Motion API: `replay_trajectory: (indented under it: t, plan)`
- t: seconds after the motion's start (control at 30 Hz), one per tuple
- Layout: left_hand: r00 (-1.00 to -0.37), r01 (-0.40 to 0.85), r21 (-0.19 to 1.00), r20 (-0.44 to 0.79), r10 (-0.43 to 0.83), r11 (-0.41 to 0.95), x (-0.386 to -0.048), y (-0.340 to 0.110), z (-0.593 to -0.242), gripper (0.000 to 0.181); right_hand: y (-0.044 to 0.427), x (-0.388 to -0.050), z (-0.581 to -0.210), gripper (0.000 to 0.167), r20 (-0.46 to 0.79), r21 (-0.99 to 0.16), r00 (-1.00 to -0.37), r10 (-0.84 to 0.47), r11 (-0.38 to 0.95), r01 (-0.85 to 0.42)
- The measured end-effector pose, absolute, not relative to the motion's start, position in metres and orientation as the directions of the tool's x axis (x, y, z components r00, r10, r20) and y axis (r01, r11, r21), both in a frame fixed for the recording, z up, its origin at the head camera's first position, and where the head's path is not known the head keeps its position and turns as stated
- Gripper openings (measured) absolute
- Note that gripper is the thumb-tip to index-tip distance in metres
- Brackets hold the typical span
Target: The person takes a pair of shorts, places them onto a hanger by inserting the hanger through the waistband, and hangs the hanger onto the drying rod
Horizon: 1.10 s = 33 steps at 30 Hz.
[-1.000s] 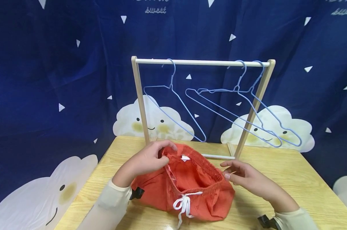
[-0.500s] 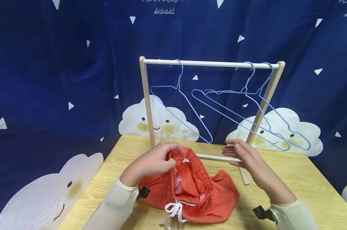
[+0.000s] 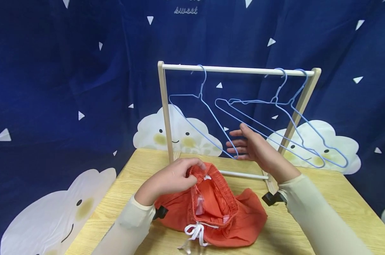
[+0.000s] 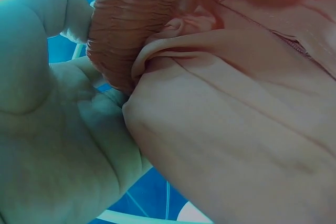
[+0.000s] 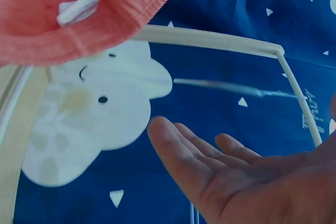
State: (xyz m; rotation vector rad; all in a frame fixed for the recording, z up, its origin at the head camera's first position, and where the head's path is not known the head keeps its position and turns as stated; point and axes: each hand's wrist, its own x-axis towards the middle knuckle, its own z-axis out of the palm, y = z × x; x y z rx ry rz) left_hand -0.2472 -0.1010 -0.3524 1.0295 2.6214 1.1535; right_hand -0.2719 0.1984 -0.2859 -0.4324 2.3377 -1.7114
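In the head view my left hand point(image 3: 170, 179) pinches the elasticated waistband of a red garment point(image 3: 250, 219) with a white drawstring bow. The left wrist view has its waistband point(image 4: 131, 19) between my thumb and fingers. The garment's opening faces up, its lower part lying on the table. My right hand point(image 3: 256, 147) is raised, fingers extended and apart, holding nothing. It is by the lower corner of the leftmost blue hanger point(image 3: 211, 113); whether they touch I cannot tell. In the right wrist view my right hand point(image 5: 231, 177) is below a blurred hanger point(image 5: 226, 86).
A wooden rack point(image 3: 165, 113) with a white top rail point(image 3: 237, 69) stands at the back of the wooden table point(image 3: 326, 198). Two more blue hangers point(image 3: 285, 109) hang near its right post. A dark blue curtain point(image 3: 68, 71) with clouds and triangles is behind.
My right hand has left the waistband's right side and moved up and left to the leftmost hanger. The waistband opening has narrowed and its right side has dropped. My left hand keeps its grip.
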Motion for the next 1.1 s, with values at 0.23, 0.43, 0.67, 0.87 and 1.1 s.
replay_trajectory:
  t: [0.23, 0.43, 0.67, 0.87, 1.1]
  plan:
    - [-0.758, 0.563, 0.671, 0.187, 0.625, 0.483, -0.248, -0.101, -0.352, 0.043, 0.171, -0.295, -0.274, 0.102, -0.165, -0.96, -0.891, -0.422, 0.276, 0.047]
    - [-0.744, 0.591, 0.649, 0.21, 0.634, 0.479, -0.248, -0.099, -0.352, 0.042, 0.16, -0.301, -0.275, 0.099, -0.244, -0.96, -0.861, -0.447, 0.239, 0.148]
    - [-0.746, 0.574, 0.668, 0.186, 0.64, 0.475, -0.248, -0.099, -0.351, 0.042, 0.152, -0.297, -0.278, 0.088, -0.242, -0.94, -0.883, -0.402, 0.322, 0.112]
    - [-0.741, 0.595, 0.642, 0.206, 0.639, 0.483, -0.248, -0.098, -0.352, 0.042, 0.151, -0.297, -0.283, 0.091, -0.224, -0.943, -0.904, -0.364, 0.315, 0.107]
    - [-0.746, 0.574, 0.665, 0.183, 0.641, 0.478, -0.247, -0.1, -0.351, 0.042, 0.151, -0.299, -0.279, 0.102, -0.222, -0.949, -0.92, -0.322, 0.287, 0.129]
